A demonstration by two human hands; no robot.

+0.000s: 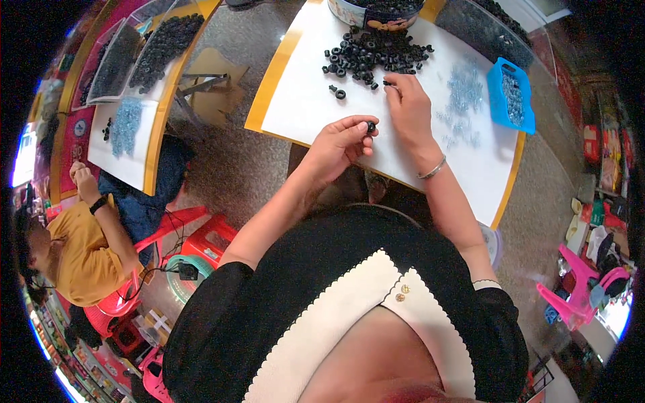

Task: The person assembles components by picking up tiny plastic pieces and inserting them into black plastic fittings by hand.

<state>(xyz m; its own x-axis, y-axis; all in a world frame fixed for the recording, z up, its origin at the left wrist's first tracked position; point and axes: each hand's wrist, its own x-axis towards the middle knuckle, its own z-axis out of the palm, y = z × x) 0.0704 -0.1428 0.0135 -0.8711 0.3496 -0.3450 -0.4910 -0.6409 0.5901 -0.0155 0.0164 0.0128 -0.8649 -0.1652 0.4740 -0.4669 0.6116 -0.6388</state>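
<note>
Over the near edge of the white-topped table [289,111], my left hand [336,146] pinches a small round black part [370,126] between thumb and fingers. My right hand [411,111], with a bracelet at the wrist, is farther in, by the near edge of a heap of small black ring-shaped parts [369,54]. Its fingertips are closed on a tiny black piece [388,83], whose shape is mostly hidden. A few loose black rings [340,95] lie left of my right hand. Many small clear bluish pieces [463,94] are scattered to its right.
A blue plastic basket [526,114] of clear pieces stands at the table's right edge. Behind the heap is a round tub [349,15] of black parts, beside a clear bin [484,33]. At left, a person in a yellow shirt [94,258] sits by another table [151,158] with similar parts.
</note>
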